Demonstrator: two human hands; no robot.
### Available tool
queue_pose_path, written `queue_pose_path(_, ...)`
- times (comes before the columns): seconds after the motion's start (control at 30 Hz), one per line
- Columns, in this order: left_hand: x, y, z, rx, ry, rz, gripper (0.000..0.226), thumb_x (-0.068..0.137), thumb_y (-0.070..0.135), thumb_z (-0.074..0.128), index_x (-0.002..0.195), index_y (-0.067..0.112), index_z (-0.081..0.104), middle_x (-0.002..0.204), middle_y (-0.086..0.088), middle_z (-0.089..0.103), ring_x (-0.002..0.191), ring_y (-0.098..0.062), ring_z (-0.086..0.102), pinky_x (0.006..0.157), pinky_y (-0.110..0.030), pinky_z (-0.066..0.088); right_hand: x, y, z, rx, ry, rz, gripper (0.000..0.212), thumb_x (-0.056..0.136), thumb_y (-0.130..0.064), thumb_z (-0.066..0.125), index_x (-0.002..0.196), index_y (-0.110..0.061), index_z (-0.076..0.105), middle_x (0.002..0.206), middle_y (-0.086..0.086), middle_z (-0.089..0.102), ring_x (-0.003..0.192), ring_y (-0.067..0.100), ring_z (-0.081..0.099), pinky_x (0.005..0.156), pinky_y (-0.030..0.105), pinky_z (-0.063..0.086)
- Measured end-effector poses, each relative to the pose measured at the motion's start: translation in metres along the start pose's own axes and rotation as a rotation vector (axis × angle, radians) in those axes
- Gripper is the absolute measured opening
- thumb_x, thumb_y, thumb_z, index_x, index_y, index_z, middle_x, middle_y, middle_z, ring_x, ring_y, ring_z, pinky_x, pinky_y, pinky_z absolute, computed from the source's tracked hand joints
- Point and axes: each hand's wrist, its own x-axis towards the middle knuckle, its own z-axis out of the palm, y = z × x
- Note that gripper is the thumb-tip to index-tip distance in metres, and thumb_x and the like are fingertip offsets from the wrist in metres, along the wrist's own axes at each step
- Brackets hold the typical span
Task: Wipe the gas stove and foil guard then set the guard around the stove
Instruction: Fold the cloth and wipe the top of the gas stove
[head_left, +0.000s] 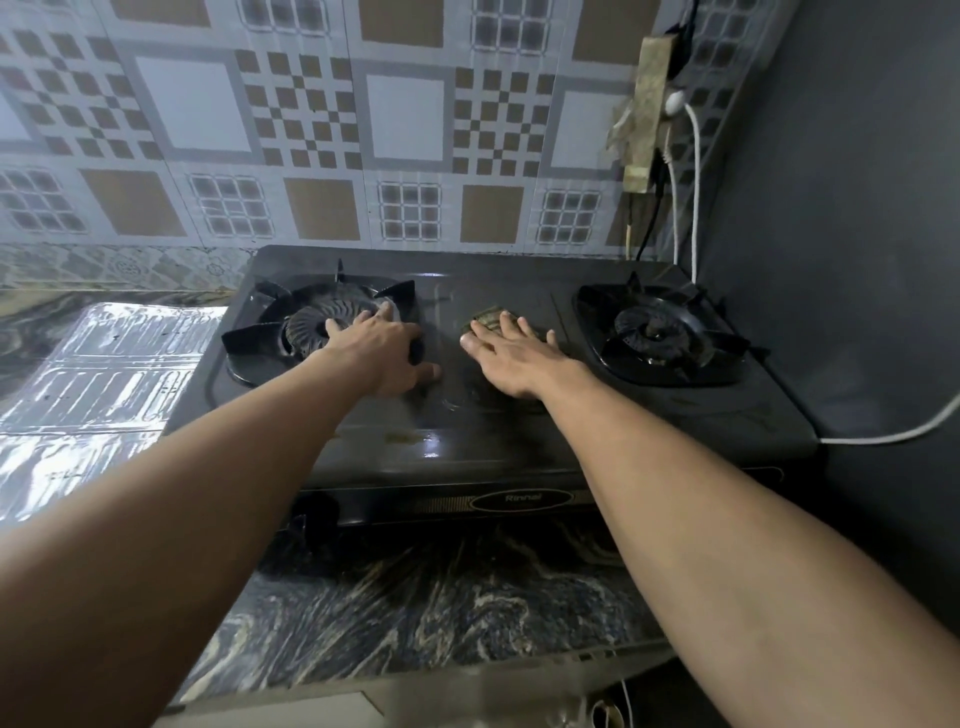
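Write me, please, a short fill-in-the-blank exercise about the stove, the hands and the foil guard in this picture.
1. The right hand presses a scrub pad flat on the stove, between its ____ burners.
2. The left hand rests on the grate of the ____ burner.
3. The foil guard lies flat on the ____, beside the stove.
Missing words: two; left; counter.

Patterned tile wall (311, 130) behind, dark wall (857, 208) rt, marble counter (441, 613).
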Motion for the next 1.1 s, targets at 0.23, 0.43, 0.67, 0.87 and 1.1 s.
queue_pose_path(0.23,0.003,0.008,0.004,-0.026,0.007,-0.073,0.072,0.085,0.073,0.05,0.146,0.036,0.04,0.155,-0.008,0.032,0.139,-0.038,0.036,0.107,-0.071,0.024,0.002,0.028,-0.001,-0.031,0.044,0.045,0.065,0.099,-0.067,0.008,0.158,-0.04,0.004,0.166,0.002,-0.013,0.153,0.025,-0.012,0.119,0.056,-0.01)
queue_pose_path(0.43,-0.003,0.014,0.008,-0.037,0.023,-0.093,0.073,0.083,0.076,0.049,0.145,0.039,0.04,0.157,-0.008,0.025,0.142,-0.038,0.029,0.106,-0.073,0.023,0.001,0.04,0.001,-0.014,0.065,0.098,0.069,0.098,-0.068,0.006,0.159,-0.036,0.003,0.166,0.005,-0.014,0.152,0.027,-0.014,0.119,0.057,-0.01)
queue_pose_path(0.67,-0.018,0.009,0.015,0.005,0.02,-0.057,0.072,0.087,0.075,0.042,0.151,0.046,0.028,0.164,-0.014,0.004,0.148,-0.038,0.02,0.111,-0.067,0.02,-0.016,0.039,0.008,0.002,0.075,0.128,0.07,0.097,-0.069,0.004,0.159,-0.037,0.004,0.166,0.004,-0.013,0.152,0.026,-0.013,0.119,0.057,-0.011)
queue_pose_path(0.87,-0.039,-0.001,0.018,0.074,0.029,-0.003,0.072,0.09,0.071,0.039,0.153,0.038,0.029,0.156,-0.02,0.028,0.143,-0.037,0.029,0.114,-0.057,0.022,-0.032,0.016,0.012,0.026,0.063,0.098,0.067,0.099,-0.065,0.005,0.159,-0.035,0.009,0.167,0.003,-0.011,0.153,0.026,-0.013,0.118,0.059,-0.011)
queue_pose_path(1.1,-0.063,-0.012,0.029,-0.022,0.066,0.052,0.061,0.097,0.054,0.043,0.148,0.021,0.043,0.148,-0.016,0.046,0.136,-0.037,0.041,0.111,-0.048,0.036,-0.048,-0.025,0.02,0.071,0.016,-0.027,0.055,0.105,-0.051,0.012,0.157,-0.035,0.02,0.167,0.003,-0.007,0.153,0.025,-0.01,0.118,0.057,-0.012)
